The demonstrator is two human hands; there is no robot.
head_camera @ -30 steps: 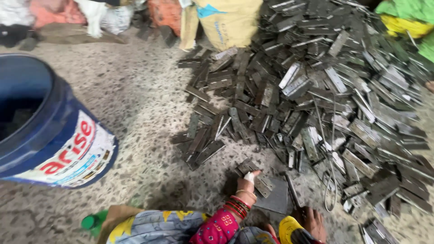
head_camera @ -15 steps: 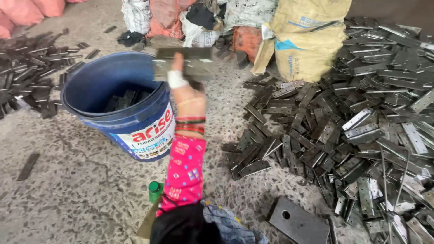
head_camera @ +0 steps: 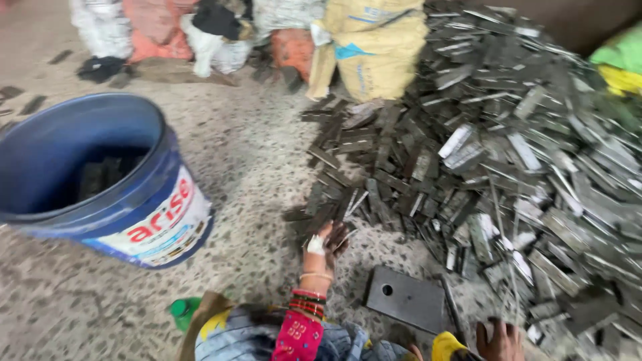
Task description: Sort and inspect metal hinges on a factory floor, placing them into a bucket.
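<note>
We reach our left hand [head_camera: 326,242] out to the near edge of the big heap of flat metal strips [head_camera: 481,154], which spreads across the speckled floor [head_camera: 254,167] from the middle of the view to the right edge. The hand lies palm down on the outermost strips, its fingers [head_camera: 338,235] spread and curled over a few of the dark pieces; the view is too blurred for us to tell whether they have closed on any one strip or merely rest on them. A white bandage [head_camera: 315,245] wraps one finger, and bangles [head_camera: 309,304] ring the wrist above a pink patterned sleeve [head_camera: 297,337].

Our right hand [head_camera: 500,341] shows only partly at the bottom edge, low beside the heap and near a yellow cuff [head_camera: 447,345]. Whether it is open or closed around anything we cannot tell.

Between the two hands, flat on the floor, lies a larger grey metal plate [head_camera: 406,298] with a round hole near one end; it sits just beside the heap and apart from our left hand.

To the left stands a blue plastic bucket [head_camera: 144,200], upright, well apart from the heap, with a few dark strips [head_camera: 100,177] lying inside on its bottom. A small green bottle cap [head_camera: 180,309] peeks out near our lap. Along the far side, filled sacks [head_camera: 374,47] in yellow, white and orange lean together.
</note>
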